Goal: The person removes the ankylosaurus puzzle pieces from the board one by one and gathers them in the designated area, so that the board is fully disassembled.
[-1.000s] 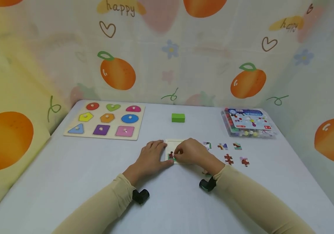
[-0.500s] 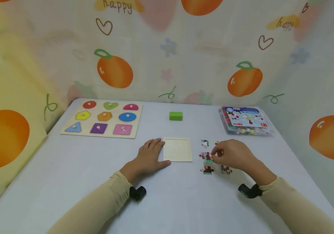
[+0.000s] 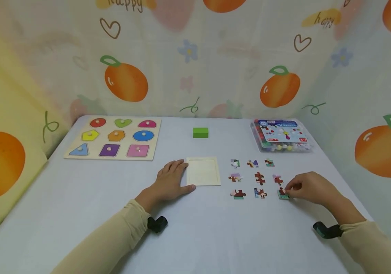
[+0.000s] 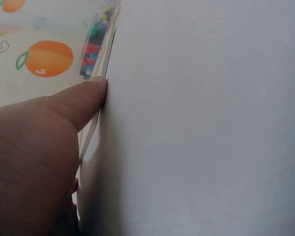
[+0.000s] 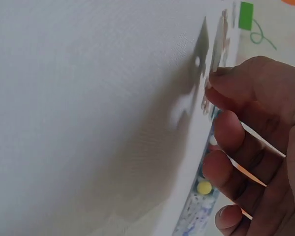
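Observation:
A small square wooden puzzle tray (image 3: 203,172) with a raised rim lies bare near the middle of the table. My left hand (image 3: 168,179) rests at its left side, fingers extended at the upper corner and thumb along the near edge. In the left wrist view the thumb (image 4: 91,96) lies against the tray's edge. My right hand (image 3: 313,188) pinches a brown and green jigsaw piece (image 3: 282,194) between thumb and forefinger, low over the table. Loose jigsaw pieces, such as a brown one (image 3: 259,178), lie in rows between tray and right hand.
A shape-knob board (image 3: 113,138) with colourful pieces lies at the back left. A green block (image 3: 200,133) stands behind the tray. At the back right is a clear plastic box (image 3: 281,136) of beads. A fruit-printed cloth (image 3: 168,68) hangs behind the table.
My right hand has carried the jigsaw piece from the tray, across the loose pieces, to the near right end of their rows. My left hand has stayed beside the tray.

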### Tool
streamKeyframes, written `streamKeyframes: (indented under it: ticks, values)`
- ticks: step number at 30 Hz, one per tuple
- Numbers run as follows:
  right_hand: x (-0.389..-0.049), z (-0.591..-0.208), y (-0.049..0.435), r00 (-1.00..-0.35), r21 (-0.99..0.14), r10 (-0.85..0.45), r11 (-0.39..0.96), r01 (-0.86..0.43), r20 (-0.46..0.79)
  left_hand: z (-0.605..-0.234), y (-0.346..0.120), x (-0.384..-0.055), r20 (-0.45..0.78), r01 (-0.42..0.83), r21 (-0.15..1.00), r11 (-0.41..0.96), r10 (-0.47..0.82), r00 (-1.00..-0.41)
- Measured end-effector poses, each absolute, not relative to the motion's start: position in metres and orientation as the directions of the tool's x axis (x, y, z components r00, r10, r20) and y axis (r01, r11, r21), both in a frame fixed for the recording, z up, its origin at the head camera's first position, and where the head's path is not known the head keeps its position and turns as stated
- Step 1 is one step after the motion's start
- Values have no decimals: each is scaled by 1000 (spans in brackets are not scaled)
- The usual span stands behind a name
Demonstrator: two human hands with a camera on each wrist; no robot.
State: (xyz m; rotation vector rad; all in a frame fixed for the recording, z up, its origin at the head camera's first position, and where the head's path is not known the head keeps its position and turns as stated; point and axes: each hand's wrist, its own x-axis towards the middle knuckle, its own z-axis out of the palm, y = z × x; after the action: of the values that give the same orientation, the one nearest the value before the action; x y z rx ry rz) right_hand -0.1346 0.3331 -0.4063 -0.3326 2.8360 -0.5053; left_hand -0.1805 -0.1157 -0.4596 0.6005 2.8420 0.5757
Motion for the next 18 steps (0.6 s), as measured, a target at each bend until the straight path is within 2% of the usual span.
streamKeyframes:
  ticks: [4,13,16,18]
  values:
    - [-135,-415,330,-930,-343,-260,925,-162,-261,-467,-119,-176,-109,346,386,855,414,-904]
    - [-139,-399,326,-892,-202,-333,938,-281,-307,-463,-113,-180,-69,390,437,810,463,-884]
    - [-140,-389,325,-882,-222,-321,941,-256,-344,-460,-113,-181,-59,382,508,772,474,-879]
    - [-142,-379,325,-892,-253,-313,938,-236,-327,-454,-115,-182,-69,338,590,733,464,-883]
